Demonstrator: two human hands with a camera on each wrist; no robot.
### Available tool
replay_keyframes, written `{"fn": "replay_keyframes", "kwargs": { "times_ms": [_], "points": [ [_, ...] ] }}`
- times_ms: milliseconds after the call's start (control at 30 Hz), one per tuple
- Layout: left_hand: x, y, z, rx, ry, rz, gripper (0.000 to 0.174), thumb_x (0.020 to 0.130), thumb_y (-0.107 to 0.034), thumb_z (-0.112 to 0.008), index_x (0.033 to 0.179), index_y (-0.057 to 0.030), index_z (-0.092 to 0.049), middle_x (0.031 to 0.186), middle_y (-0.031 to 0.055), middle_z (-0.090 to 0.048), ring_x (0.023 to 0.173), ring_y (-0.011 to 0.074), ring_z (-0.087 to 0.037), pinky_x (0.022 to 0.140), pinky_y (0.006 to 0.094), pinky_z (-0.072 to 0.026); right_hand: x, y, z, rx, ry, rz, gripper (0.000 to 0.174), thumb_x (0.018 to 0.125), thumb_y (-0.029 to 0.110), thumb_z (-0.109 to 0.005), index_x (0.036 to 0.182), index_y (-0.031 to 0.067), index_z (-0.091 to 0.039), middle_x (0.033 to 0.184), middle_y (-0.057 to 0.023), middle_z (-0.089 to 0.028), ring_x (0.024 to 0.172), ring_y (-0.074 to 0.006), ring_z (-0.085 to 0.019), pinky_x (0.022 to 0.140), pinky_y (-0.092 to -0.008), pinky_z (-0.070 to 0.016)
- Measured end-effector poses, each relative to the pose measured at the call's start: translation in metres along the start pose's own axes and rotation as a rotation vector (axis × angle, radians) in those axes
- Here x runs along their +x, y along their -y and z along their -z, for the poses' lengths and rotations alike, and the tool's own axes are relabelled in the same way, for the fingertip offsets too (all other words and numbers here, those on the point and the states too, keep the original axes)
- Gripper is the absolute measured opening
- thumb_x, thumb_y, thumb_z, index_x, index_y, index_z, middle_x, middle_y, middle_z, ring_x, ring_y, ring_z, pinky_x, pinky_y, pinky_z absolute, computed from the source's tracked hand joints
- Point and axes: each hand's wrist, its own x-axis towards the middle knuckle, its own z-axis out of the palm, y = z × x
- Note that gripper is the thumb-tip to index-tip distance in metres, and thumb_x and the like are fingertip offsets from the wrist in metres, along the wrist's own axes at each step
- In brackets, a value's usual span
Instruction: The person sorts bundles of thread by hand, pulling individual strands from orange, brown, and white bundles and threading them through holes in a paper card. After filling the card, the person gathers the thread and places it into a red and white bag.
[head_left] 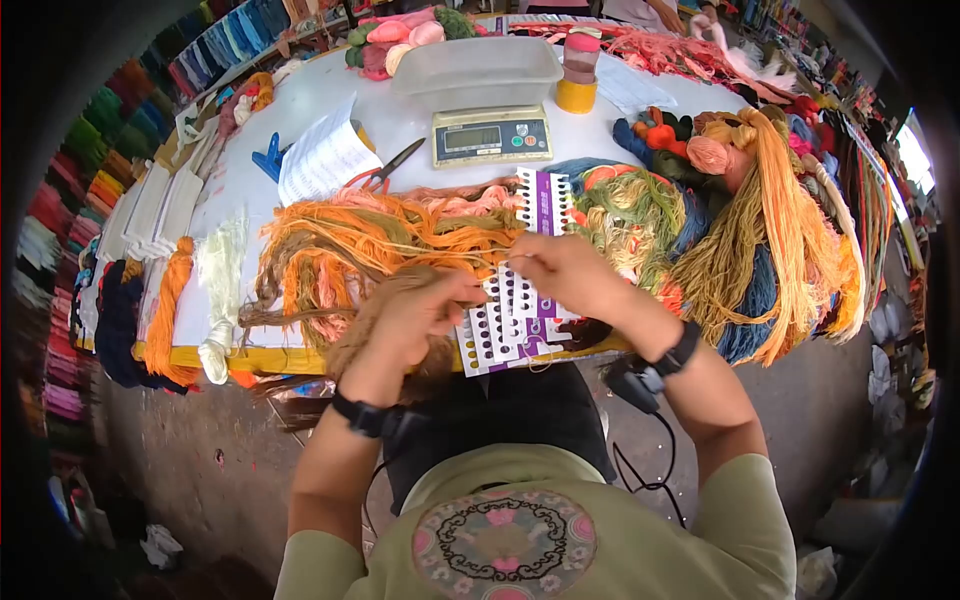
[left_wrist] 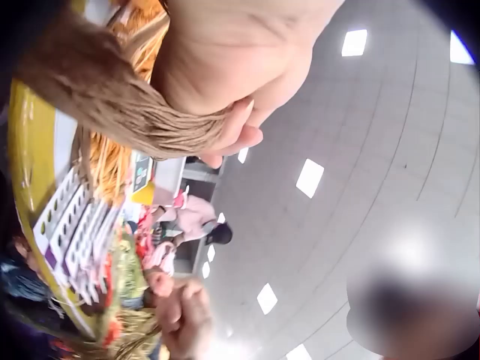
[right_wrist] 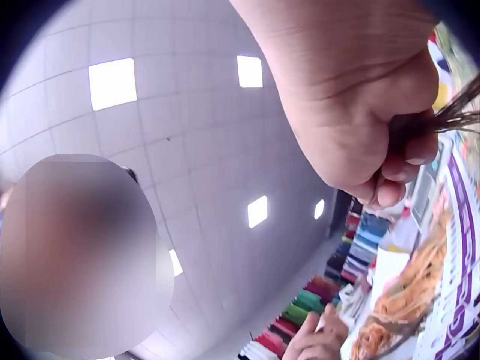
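Note:
My left hand has its fingers curled round a taupe-brown skein of thread, which hangs over the back of the hand and down by the wrist. To the right, my right hand is curled above the cards, gripping a few dark brown thread strands that stick out beside the fingers. Between and below both hands lie white thread cards with rows of holes and purple printed bands, overlapping at the table's front edge. Orange and brown thread spreads behind the left hand.
Beyond the thread stand a digital scale with a clear plastic tub and scissors. Large skeins pile up at the right. Pale and orange hanks drape over the left front edge. A paper sheet lies at the back left.

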Motion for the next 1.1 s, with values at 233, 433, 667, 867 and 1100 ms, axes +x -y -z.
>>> {"fn": "replay_keyframes", "kwargs": {
  "times_ms": [233, 433, 667, 867, 1100],
  "points": [
    [0.033, 0.021, -0.033, 0.310, -0.009, 0.013, 0.018, 0.091, -0.022, -0.063, 0.093, -0.0041, -0.061, 0.073, 0.0021, -0.060, 0.055, 0.0068, -0.052, 0.045, 0.0194, -0.0339, 0.006, -0.020, -0.009, -0.025, 0.196, -0.158, 0.013, 0.088, 0.020, -0.059, 0.091, 0.0074, -0.062, 0.079, -0.0160, -0.064, 0.075, -0.0353, -0.063, 0.067, -0.0427, -0.0484],
    [0.035, 0.014, -0.035, -0.087, -0.031, 0.147, 0.013, 0.091, -0.016, -0.062, 0.094, -0.0045, -0.059, 0.070, -0.0009, -0.052, 0.052, 0.0056, -0.044, 0.043, 0.0194, -0.0278, 0.004, -0.024, 0.001, 0.196, 0.210, -0.163, 0.009, 0.091, 0.016, -0.059, 0.093, 0.0074, -0.058, 0.064, -0.0023, -0.056, 0.060, -0.0111, -0.055, 0.058, -0.0292, -0.0450],
    [0.038, 0.011, -0.042, -0.078, 0.051, 0.139, 0.009, 0.093, -0.014, -0.058, 0.098, -0.0065, -0.057, 0.065, -0.0028, -0.049, 0.051, 0.0054, -0.042, 0.044, 0.0194, -0.0275, 0.010, -0.020, 0.002, 0.159, 0.308, -0.290, 0.012, 0.092, 0.017, -0.058, 0.100, 0.0090, -0.054, 0.061, -0.0035, -0.056, 0.055, -0.0117, -0.054, 0.054, -0.0304, -0.0442],
    [0.026, 0.019, 0.003, 0.299, -0.192, -0.184, 0.013, 0.092, -0.014, -0.058, 0.098, -0.0030, -0.058, 0.075, 0.0066, -0.063, 0.051, 0.0079, -0.047, 0.043, 0.0206, -0.0321, 0.002, -0.028, -0.001, 0.284, 0.282, -0.348, 0.013, 0.092, 0.016, -0.059, 0.099, 0.0061, -0.056, 0.065, -0.0026, -0.058, 0.058, -0.0100, -0.055, 0.055, -0.0278, -0.0436],
    [0.013, 0.014, 0.011, 0.023, -0.121, -0.054, 0.020, 0.094, -0.022, -0.060, 0.100, -0.0027, -0.059, 0.081, 0.0056, -0.063, 0.054, 0.0059, -0.047, 0.046, 0.0190, -0.0332, 0.003, -0.029, -0.002, 0.374, 0.312, -0.355, 0.011, 0.092, 0.014, -0.060, 0.098, 0.0042, -0.058, 0.068, -0.0018, -0.058, 0.060, -0.0072, -0.053, 0.056, -0.0251, -0.0429]
  ]
}}
